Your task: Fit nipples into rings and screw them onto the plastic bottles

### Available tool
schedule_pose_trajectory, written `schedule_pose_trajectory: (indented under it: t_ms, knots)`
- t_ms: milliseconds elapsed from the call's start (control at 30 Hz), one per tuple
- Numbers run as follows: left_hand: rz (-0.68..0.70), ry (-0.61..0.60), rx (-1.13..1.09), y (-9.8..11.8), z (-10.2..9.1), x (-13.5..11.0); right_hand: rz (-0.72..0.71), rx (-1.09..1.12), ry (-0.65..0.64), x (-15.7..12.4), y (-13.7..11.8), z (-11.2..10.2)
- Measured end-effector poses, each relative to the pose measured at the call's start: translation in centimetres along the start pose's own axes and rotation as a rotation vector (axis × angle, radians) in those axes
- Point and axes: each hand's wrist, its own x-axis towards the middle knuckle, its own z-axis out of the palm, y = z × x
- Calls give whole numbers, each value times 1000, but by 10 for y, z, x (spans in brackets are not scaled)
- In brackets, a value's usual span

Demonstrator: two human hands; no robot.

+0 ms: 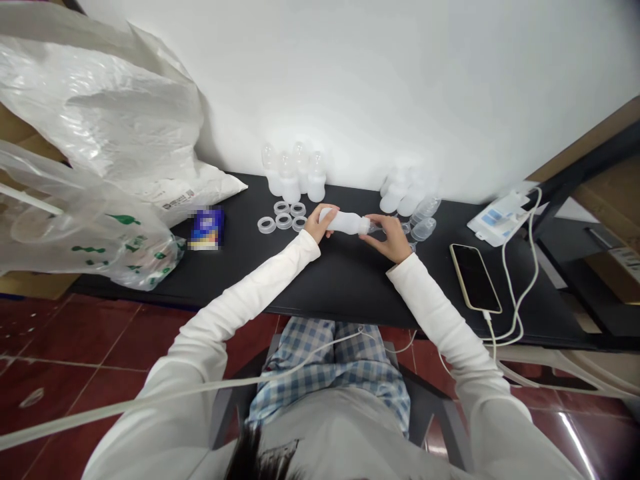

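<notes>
A white baby bottle [344, 222] lies sideways in the air above the black table. My left hand [320, 224] is closed around its base end, on the left. At the other end, the thumb and fingers of my right hand [393, 240] pinch the white collar [365, 225] at the bottle's neck. A clear teat seems to stick out of the collar towards my right palm, partly hidden by the fingers. Several loose white rings [283, 221] lie just left of my left hand. Beyond my right hand are several clear dome caps [424, 229].
Several capped bottles [291, 188] stand against the wall at back left; uncapped white bottles [397, 193] stand at back right. A blue box [207, 229] and plastic bags [145, 233] are on the left. A phone [476, 277] with cables and a white packet [497, 217] lie right.
</notes>
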Motion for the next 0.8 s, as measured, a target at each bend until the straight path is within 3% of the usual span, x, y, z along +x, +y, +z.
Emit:
schedule_pose_trajectory:
  t_ms: [100,267,433,600,700,800]
  knots:
    - [19,-93,-22,3,1,0,13,-4,45,-1,2,-2]
    - [331,-195,97,12,0,-5,114,73,129,-3,5,-3]
    - [611,-245,288,17,-5,-9,226,276,41,-1,-1,-5]
    - [732,-192,491,20,-7,-12,184,342,-24,6,2,-12]
    - [742,-130,486,20,-5,-13,144,146,146,10,10,-25]
    - [669,-67,412,16,-2,-14,303,-228,440,8,28,-40]
